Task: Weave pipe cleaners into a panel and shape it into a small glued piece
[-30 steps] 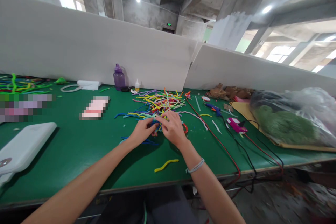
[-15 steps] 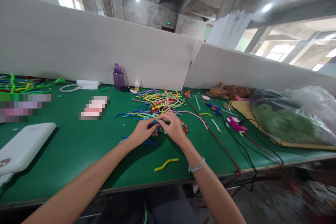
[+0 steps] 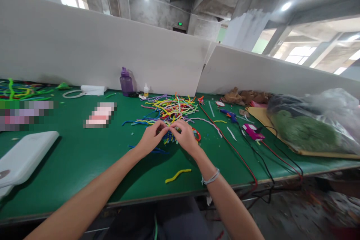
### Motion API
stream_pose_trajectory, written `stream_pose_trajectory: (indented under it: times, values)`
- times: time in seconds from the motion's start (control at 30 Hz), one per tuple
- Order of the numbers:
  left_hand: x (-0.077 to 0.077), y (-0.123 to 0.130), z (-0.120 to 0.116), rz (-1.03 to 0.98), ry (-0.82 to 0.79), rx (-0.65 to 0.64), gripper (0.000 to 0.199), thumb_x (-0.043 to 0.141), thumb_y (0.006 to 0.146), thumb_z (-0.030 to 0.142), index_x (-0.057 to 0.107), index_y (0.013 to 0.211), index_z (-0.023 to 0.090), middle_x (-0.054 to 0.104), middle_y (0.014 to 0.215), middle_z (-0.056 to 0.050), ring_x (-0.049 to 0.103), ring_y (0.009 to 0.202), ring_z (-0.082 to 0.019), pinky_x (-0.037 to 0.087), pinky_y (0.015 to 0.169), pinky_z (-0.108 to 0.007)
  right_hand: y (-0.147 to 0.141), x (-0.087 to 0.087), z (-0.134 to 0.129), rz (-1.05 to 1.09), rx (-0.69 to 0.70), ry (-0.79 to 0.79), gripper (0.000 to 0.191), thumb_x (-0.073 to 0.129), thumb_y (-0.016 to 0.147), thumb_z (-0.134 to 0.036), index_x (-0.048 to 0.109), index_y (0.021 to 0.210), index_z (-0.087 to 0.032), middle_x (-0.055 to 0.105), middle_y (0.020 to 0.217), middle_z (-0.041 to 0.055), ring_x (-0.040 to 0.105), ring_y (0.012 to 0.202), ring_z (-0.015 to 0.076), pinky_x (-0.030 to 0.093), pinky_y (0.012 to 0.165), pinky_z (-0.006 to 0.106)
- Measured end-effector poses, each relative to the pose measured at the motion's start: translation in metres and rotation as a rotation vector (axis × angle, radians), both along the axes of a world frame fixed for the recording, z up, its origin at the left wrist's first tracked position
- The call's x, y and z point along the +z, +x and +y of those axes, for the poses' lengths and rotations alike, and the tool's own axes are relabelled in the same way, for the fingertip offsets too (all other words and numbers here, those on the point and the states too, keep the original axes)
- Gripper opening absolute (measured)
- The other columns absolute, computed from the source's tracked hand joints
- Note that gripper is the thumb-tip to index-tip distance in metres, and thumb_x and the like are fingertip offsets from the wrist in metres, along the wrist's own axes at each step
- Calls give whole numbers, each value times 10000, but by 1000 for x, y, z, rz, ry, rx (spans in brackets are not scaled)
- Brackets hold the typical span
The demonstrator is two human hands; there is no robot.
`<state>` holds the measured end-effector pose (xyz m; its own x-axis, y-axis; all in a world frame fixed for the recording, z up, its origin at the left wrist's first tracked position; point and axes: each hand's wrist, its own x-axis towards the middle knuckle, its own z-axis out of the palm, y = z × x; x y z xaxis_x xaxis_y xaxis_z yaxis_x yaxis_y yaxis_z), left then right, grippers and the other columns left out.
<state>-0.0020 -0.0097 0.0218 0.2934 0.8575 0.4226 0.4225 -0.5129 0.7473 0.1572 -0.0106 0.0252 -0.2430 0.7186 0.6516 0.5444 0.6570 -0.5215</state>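
Close together over the pile, my left hand (image 3: 154, 138) and my right hand (image 3: 184, 135) are both closed in a pinch, thumbs and fingertips meeting. A pipe cleaner seems to be pinched between them, mostly hidden by the fingers. Just below the fingertips shows a blue, white and yellow cluster of pipe cleaners (image 3: 169, 137). Behind the hands spreads a loose heap of many-coloured pipe cleaners (image 3: 177, 107). A red ring-shaped thing (image 3: 198, 135), partly covered, lies beside my right hand. Nearer the front edge is a single yellow pipe cleaner (image 3: 177, 175).
At the right lie a blue glue gun (image 3: 229, 115), a magenta device (image 3: 253, 132), trailing cords and a plastic bag of green material (image 3: 303, 131). A purple bottle (image 3: 126, 83) and a small glue bottle (image 3: 146, 90) stand at the back. A white power bank (image 3: 30, 157) is at left.
My left hand's fingers have lifted and curled, fingertips now meeting the right hand's. More of the blue cluster shows beneath them. The right hand has hardly moved.
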Motion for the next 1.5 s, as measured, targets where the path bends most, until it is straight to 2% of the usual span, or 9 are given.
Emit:
stream_pose_trajectory:
  times: [0.3,0.43,0.57,0.87,1.03,1.3,1.5]
  values:
    - [-3,-2,2,75,22,12,223,387,870,353,505,796,178,476,610,42,435,563,-106,335,555,-218,-1,-4,1,-13,-38,1,121,502,830,-226,575,742,-186,597,756,26,543,781,154,384,734,262]
    - [-3,-2,2,62,-12,18,208,404,858,354,496,789,181,486,585,46,450,533,-106,342,531,-212,-2,-5,0,-38,-68,9,121,476,838,-203,553,748,-183,587,770,30,532,777,151,383,737,262]
    - [-4,-1,2,20,-66,-26,219,397,856,369,512,838,184,532,647,36,502,547,-107,381,537,-209,-4,-6,-2,-111,-104,32,120,445,853,-208,542,786,-184,576,797,41,520,813,163,377,762,282]
    - [-6,-3,5,75,-31,-11,229,433,840,360,525,741,175,523,567,44,485,514,-102,354,513,-200,-5,-6,-4,-264,-160,103,150,389,890,-236,520,839,-181,567,837,55,506,831,180,361,752,307]
    - [-4,-2,3,22,-52,-20,234,412,848,376,540,807,184,546,621,42,515,525,-102,381,529,-201,-6,-6,-4,-330,-177,133,170,365,901,-237,516,848,-178,566,831,54,501,826,181,353,750,315]
    - [-4,-2,3,67,-24,74,227,417,840,340,522,720,177,506,547,44,478,498,-104,348,505,-205,-8,-7,-4,-292,-192,110,142,383,888,-220,513,847,-181,565,835,51,502,832,179,357,752,304]
    - [-1,-1,1,73,-26,86,220,416,829,322,511,696,176,510,557,39,474,501,-107,351,511,-210,-6,-7,-4,-239,-133,76,113,426,865,-237,522,863,-178,559,841,53,501,855,179,375,773,304]
